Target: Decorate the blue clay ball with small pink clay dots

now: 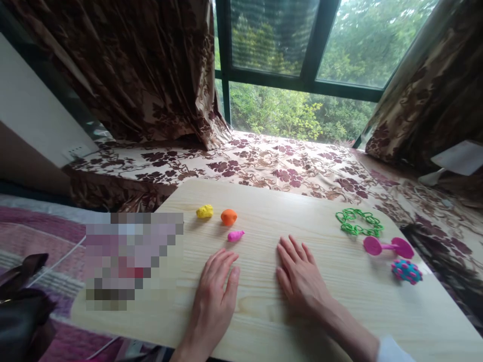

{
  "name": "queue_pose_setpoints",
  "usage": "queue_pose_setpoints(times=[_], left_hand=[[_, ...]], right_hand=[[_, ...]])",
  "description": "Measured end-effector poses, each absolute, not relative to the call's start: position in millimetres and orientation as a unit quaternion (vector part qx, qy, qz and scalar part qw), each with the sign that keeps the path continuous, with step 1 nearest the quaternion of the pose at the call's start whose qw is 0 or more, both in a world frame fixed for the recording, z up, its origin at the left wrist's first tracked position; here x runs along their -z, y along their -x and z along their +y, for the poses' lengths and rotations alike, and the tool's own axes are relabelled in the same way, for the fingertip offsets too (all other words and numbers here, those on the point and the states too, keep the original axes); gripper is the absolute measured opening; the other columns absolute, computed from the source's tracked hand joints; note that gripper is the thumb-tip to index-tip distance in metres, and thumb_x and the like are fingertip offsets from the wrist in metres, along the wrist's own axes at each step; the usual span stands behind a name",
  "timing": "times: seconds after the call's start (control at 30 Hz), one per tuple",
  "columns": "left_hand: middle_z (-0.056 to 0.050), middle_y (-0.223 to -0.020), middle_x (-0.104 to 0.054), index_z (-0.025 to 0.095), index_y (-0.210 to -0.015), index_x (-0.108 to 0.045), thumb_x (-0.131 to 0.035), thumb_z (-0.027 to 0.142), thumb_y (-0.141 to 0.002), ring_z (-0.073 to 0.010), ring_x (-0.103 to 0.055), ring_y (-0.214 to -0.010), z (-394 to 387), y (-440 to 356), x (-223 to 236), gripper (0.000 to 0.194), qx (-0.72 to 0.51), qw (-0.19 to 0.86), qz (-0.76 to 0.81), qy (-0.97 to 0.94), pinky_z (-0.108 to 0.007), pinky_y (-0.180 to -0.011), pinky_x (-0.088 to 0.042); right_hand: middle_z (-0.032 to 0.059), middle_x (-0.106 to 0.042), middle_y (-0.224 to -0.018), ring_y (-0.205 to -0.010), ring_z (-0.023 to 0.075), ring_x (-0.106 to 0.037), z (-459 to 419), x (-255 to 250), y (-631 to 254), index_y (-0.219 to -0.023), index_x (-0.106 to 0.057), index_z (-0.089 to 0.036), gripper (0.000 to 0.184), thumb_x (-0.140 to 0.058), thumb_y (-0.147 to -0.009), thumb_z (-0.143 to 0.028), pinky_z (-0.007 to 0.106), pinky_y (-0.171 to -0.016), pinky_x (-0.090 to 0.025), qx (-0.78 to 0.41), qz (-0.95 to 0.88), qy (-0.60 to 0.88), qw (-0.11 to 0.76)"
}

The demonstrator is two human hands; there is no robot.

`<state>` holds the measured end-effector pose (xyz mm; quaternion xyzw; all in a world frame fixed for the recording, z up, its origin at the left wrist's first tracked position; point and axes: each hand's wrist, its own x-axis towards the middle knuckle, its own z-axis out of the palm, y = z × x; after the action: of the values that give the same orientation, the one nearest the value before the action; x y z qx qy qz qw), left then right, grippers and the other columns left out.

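Note:
My left hand (213, 296) lies flat on the light wooden table (264, 201), fingers stretched out, holding nothing. Beside it my right hand (300, 276) also rests palm down with fingers spread. Just beyond my left fingertips lies a small pink clay lump (235, 235). Farther back sit an orange clay lump (228, 217) and a yellow clay lump (204, 211). Neither hand touches any of them.
At the table's right are a green plastic chain (358, 223), a magenta dumbbell-shaped toy (388, 246) and a pink-and-teal knobbly ball (406, 271). A floral-covered window seat (287, 166), curtains and a window lie behind. A dark bag (22, 301) sits at lower left.

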<state>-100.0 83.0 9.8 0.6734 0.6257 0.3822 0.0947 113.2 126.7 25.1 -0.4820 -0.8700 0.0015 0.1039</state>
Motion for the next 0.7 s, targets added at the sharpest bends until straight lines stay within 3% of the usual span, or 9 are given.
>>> queue_pose_setpoints(times=[0.17,0.3,0.43,0.57,0.7], left_hand=[[-0.007,-0.120,-0.052,0.020,-0.114,-0.050,-0.045,0.022,-0.084,-0.0214,-0.040,-0.120,85.8,101.7,-3.6,0.031,-0.370,0.101,0.620,-0.685,-0.041,-0.103,-0.033],[-0.007,-0.118,-0.054,0.021,-0.113,-0.051,-0.045,0.023,-0.083,-0.0225,-0.041,-0.119,87.5,101.2,-1.7,0.030,-0.363,0.088,0.613,-0.696,-0.043,-0.102,-0.033],[-0.007,-0.116,-0.055,0.021,-0.112,-0.051,-0.045,0.024,-0.083,-0.0226,-0.042,-0.118,87.7,101.4,-2.2,0.029,-0.362,0.079,0.614,-0.697,-0.042,-0.101,-0.034],[-0.007,-0.116,-0.055,0.021,-0.112,-0.051,-0.046,0.024,-0.083,-0.0224,-0.042,-0.117,88.1,102.0,-1.2,0.029,-0.365,0.078,0.612,-0.697,-0.042,-0.101,-0.034],[-0.007,-0.117,-0.053,0.020,-0.113,-0.050,-0.046,0.023,-0.084,-0.0215,-0.041,-0.118,90.0,100.8,-0.6,0.030,-0.362,0.083,0.612,-0.699,-0.041,-0.102,-0.034]], right_hand=[[0.0054,-0.029,-0.142,-0.132,0.0261,-0.017,69.1,-14.5,-125.7,-0.134,-0.033,-0.016,0.050,-0.041,-0.085,-0.019,0.042,-0.103,-0.027,0.034,-0.922,0.376,0.089],[0.0085,-0.030,-0.142,-0.133,0.0253,-0.014,111.4,-26.7,-75.5,-0.133,-0.033,-0.014,0.048,-0.036,-0.089,-0.033,0.046,-0.106,-0.018,-0.030,-0.892,0.439,0.103],[0.0121,-0.030,-0.141,-0.133,0.0274,-0.014,162.5,-36.5,-72.9,-0.131,-0.037,-0.013,0.051,-0.039,-0.088,-0.040,0.050,-0.104,-0.018,-0.065,-0.864,0.487,0.112],[0.0084,-0.028,-0.143,-0.133,0.0243,-0.017,129.0,-26.5,-124.8,-0.133,-0.035,-0.017,0.045,-0.035,-0.090,-0.030,0.047,-0.105,-0.020,-0.058,-0.872,0.477,0.097],[0.0060,-0.021,-0.145,-0.134,0.0238,-0.013,76.3,-17.7,-139.5,-0.138,-0.024,-0.014,0.052,-0.035,-0.088,-0.019,0.042,-0.106,-0.022,-0.037,-0.902,0.426,0.067]])
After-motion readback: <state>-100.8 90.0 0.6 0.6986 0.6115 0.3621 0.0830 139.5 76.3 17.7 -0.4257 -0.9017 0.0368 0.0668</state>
